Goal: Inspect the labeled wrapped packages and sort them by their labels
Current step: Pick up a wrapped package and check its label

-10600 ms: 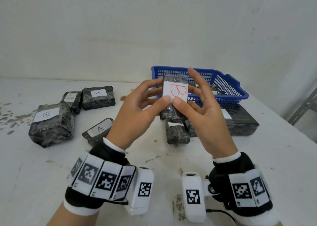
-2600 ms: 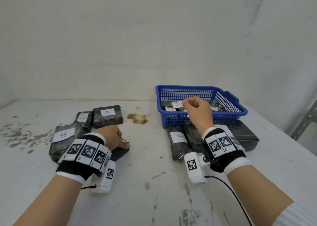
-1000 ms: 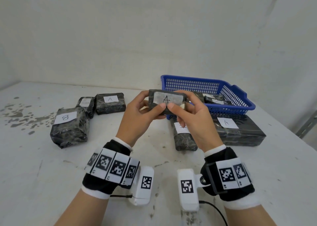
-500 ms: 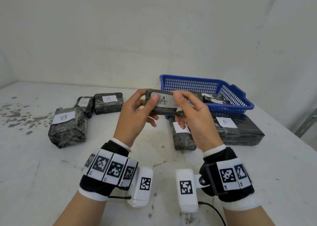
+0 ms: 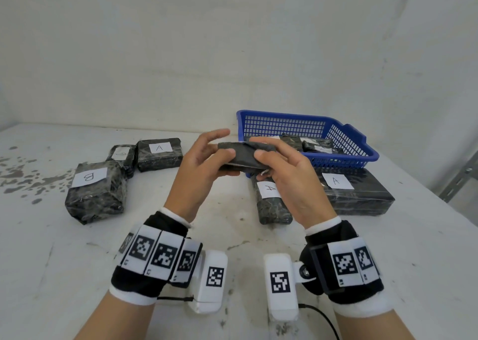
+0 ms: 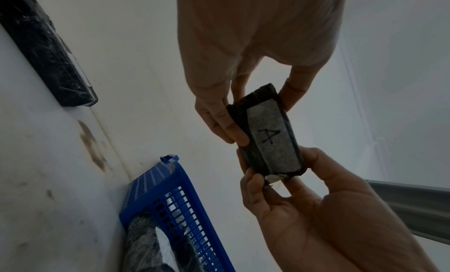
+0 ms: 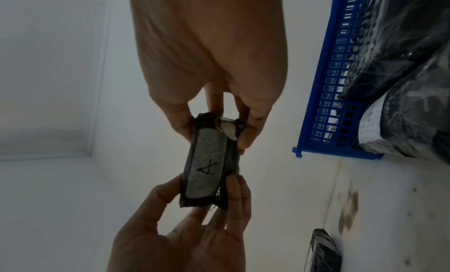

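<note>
Both hands hold one small black wrapped package (image 5: 244,156) in the air above the table's middle. My left hand (image 5: 223,146) pinches its left end and my right hand (image 5: 258,149) pinches its right end, each between thumb and fingers. In the head view the package lies flat, with its label turned away from me. Both wrist views show that white label, marked A, on the package (image 6: 270,137) (image 7: 207,166). A bit of white tears out at the right hand's end of the wrapping.
On the left lie a B package (image 5: 95,192), an A package (image 5: 159,153) and a small one (image 5: 121,155) whose mark I cannot read. A blue basket (image 5: 349,138) at the back right holds several packages. Two A packages (image 5: 271,202) (image 5: 357,192) lie before it.
The held package has tipped so that its A label now faces away from me. Both hands have shifted their fingers on its ends and stayed in place.
</note>
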